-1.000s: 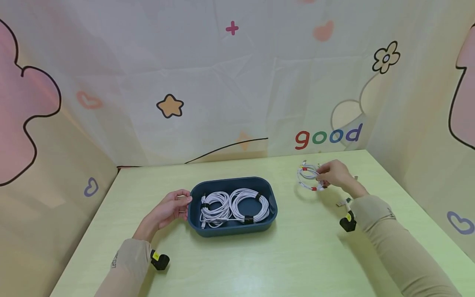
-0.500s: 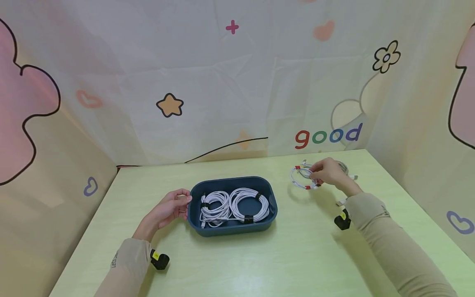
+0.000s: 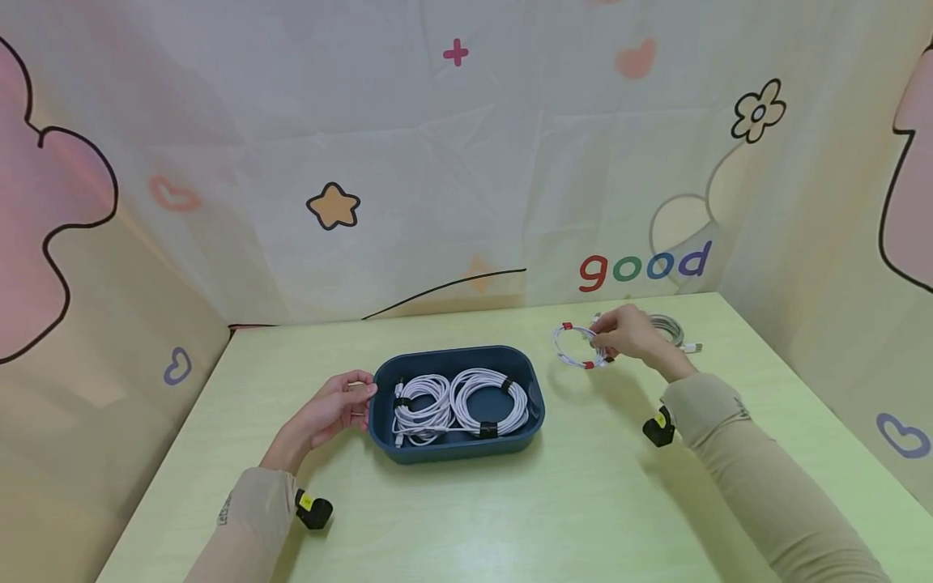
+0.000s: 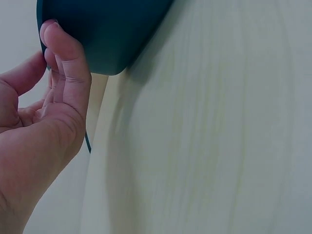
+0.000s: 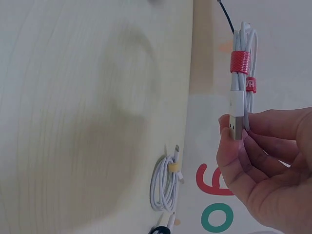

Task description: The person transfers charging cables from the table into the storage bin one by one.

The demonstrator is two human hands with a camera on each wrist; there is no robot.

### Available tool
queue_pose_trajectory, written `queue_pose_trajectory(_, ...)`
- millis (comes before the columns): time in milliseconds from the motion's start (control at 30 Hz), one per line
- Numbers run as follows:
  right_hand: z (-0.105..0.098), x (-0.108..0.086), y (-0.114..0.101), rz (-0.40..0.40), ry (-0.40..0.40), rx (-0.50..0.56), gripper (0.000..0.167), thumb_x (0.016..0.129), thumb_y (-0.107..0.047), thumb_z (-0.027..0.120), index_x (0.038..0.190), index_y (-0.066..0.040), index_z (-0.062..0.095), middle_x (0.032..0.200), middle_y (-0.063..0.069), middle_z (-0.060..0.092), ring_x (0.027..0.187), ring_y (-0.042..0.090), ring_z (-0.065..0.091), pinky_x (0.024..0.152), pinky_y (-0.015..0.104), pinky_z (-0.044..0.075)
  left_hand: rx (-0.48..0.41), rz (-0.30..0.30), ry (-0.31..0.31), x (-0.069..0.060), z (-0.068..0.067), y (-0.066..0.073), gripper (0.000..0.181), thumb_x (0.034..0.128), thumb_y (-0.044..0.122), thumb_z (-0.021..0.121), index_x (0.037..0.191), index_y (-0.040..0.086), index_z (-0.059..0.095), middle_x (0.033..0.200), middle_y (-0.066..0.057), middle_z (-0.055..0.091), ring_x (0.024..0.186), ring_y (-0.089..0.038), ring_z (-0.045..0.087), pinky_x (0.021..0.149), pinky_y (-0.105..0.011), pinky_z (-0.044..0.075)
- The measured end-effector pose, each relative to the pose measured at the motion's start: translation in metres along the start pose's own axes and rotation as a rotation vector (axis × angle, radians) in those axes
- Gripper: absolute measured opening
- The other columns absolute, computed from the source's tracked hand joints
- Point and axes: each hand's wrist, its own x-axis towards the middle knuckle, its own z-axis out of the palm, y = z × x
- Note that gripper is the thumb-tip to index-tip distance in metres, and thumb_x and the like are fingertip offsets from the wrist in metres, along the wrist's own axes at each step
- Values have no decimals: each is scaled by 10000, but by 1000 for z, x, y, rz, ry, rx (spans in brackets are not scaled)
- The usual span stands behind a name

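A dark blue tray [image 3: 466,455] on the table holds two coiled white cables, a tangled-looking left coil [image 3: 426,409] and a rounder right coil [image 3: 521,409], both with black straps. My left hand [image 3: 331,411] grips the tray's left end between thumb and fingers; the left wrist view shows the hand [image 4: 53,112] at the tray wall [image 4: 109,53]. My right hand [image 3: 632,334] pinches a small white cable coil [image 3: 561,355] with red straps, raised above the table. In the right wrist view a USB plug [image 5: 236,114] hangs beside the fingertips of the hand [image 5: 273,170].
Behind my right hand lies a grey-looking coiled cable [image 3: 674,325] with a white plug [image 3: 691,348] near it. A white coil with a yellow strap [image 5: 165,183] rests near the table's back edge in the right wrist view. A patterned curtain [image 3: 394,162] stands behind the table.
My right hand has moved left with the red-strapped coil, uncovering more of the grey-looking cable behind it. The left hand and the tray have stayed in place.
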Motion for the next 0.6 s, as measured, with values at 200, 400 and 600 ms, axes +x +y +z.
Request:
queue_pose_trajectory(200,4,1,-8,-5,-12,1,294,891,-78,653,1135,85,634,919,188,690,618,120,572,604,227,530,11,-3,4,0,-1,-1,69,1015,141,473,1066,108,440,697,47,619,573,-114,597,575,-247,533)
queue_pose_trajectory(400,9,1,-18,-14,-28,9,266,895,-70,646,1116,79,643,930,199,700,620,125,575,591,211,521,15,-4,8,-1,0,-1,84,1013,148,481,1070,103,440,697,46,620,573,-114,596,574,-245,532)
queue_pose_trajectory(600,13,4,-27,-26,-42,14,275,896,-62,645,1122,94,636,934,198,703,619,116,576,627,247,545,7,-8,5,-1,0,0,89,1014,147,480,1081,99,446,705,38,628,580,-108,603,575,-247,532)
